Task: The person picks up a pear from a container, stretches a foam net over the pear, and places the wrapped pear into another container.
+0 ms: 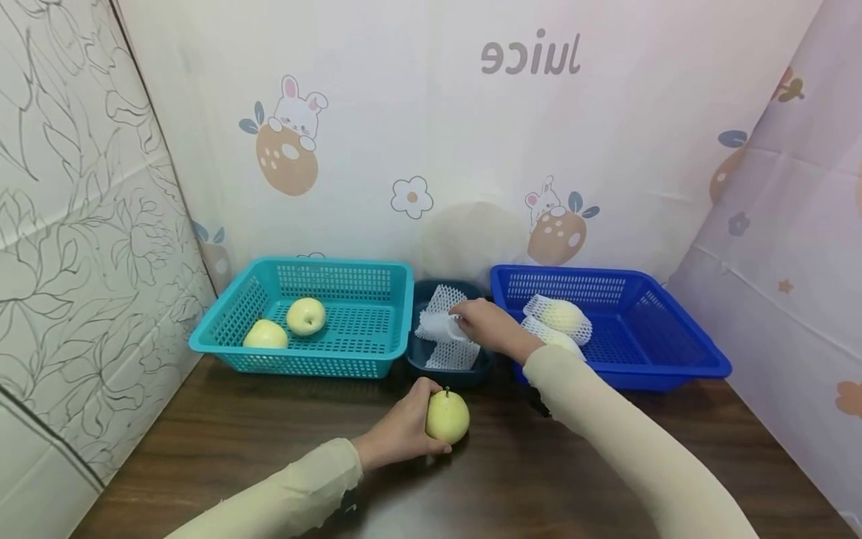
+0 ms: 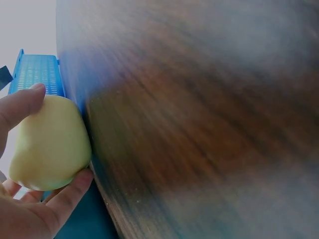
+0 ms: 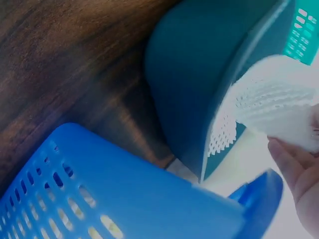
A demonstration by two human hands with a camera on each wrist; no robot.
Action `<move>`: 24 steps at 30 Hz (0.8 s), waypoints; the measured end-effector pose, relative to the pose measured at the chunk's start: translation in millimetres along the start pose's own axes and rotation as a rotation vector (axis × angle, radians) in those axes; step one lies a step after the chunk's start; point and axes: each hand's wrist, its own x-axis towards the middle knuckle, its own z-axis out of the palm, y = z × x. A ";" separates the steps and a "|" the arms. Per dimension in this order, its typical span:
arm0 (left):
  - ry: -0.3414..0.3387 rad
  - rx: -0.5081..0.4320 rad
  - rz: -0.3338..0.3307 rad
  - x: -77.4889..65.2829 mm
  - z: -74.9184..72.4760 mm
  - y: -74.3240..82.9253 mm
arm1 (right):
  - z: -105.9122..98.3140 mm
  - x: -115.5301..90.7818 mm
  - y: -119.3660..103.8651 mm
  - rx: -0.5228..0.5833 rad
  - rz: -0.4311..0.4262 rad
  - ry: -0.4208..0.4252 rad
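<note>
My left hand [image 1: 402,428] grips a yellow-green pear [image 1: 447,417], its stem pointing up, low over the table in front of the small dark bin. In the left wrist view the thumb and fingers wrap opposite sides of the pear [image 2: 52,142]. Over the dark teal bin [image 1: 419,367], my right hand [image 1: 490,323] pinches a white foam net sleeve [image 1: 441,327]. The right wrist view has that foam sleeve [image 3: 279,99] between thumb and fingers at the bin's rim. More foam nets [image 1: 453,355] lie inside the bin.
On the left stands a turquoise basket [image 1: 350,367] with two pears [image 1: 306,316] in it. A blue basket [image 1: 663,367] on the right holds two foam-wrapped fruits [image 1: 564,317]. Behind them hangs a printed curtain [image 1: 417,112]; everything stands on a dark wooden table [image 1: 539,479].
</note>
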 end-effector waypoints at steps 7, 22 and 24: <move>0.001 -0.001 -0.012 1.1 -0.2 1.6 | -24.1 -10.0 -5.7 0.073 -0.024 0.175; 0.032 0.011 0.001 -3.6 -0.3 5.4 | -76.0 -67.2 -45.2 0.297 0.283 0.181; 0.036 0.013 0.008 -4.1 -0.3 4.9 | -79.4 -74.5 -48.4 0.361 0.313 0.164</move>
